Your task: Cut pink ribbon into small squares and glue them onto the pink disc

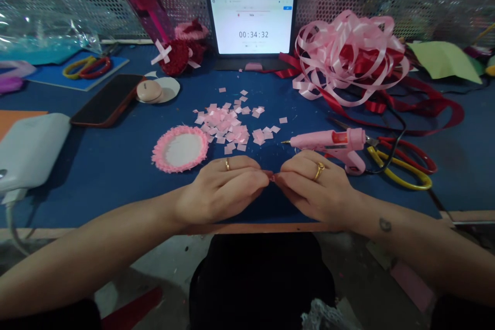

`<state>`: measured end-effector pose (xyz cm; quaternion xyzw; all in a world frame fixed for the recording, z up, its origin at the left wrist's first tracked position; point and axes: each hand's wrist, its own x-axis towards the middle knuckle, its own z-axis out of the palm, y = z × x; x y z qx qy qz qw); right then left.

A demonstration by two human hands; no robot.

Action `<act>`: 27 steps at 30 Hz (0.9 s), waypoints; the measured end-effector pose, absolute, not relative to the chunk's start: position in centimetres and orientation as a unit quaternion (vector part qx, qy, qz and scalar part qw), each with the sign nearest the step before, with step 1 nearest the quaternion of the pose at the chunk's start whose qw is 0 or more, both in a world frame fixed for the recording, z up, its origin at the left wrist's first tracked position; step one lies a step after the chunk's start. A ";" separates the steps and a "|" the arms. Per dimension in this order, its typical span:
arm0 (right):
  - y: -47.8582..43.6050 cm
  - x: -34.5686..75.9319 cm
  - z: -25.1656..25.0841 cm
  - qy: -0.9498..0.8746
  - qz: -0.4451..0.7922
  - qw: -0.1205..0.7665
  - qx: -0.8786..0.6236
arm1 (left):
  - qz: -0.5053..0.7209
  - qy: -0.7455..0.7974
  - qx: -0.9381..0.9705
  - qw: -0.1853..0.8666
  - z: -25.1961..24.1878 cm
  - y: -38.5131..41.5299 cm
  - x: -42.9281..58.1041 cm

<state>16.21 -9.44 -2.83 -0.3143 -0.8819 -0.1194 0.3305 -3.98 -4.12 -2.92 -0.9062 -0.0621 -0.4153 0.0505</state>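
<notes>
Fingertips of my left hand (pixel 232 185) and my right hand (pixel 315 185) meet over the table's front edge. Both hands are closed in a pinch on a small pink ribbon piece (pixel 273 177), mostly covered by the fingers. Just beyond them lies a loose pile of pink ribbon squares (pixel 226 122). A round white disc with a ruffled pink ribbon border (pixel 158 154) lies left of the pile, near my left hand. Behind my right hand a pink glue gun (pixel 315 140) rests on its side, its nozzle pointing left.
Scissors with red and yellow handles (pixel 410 178) lie right of the glue gun. Tangled pink ribbon (pixel 348 51) heaps at the back right. A tablet (pixel 251 18) showing a timer stands behind. At left are a phone (pixel 110 99) and a white power bank (pixel 34 149) with a cable.
</notes>
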 end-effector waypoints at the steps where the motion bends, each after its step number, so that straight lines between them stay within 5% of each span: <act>1: -9.4 16.2 -2.8 -0.882 -0.120 0.330 -0.316 | -0.416 -0.066 -0.906 0.050 -2.9 -4.1 -3.9; 27: -9.4 16.3 -2.3 -0.867 -0.111 0.349 -0.339 | -0.373 -0.145 -0.910 -0.111 -1.9 -3.6 -3.5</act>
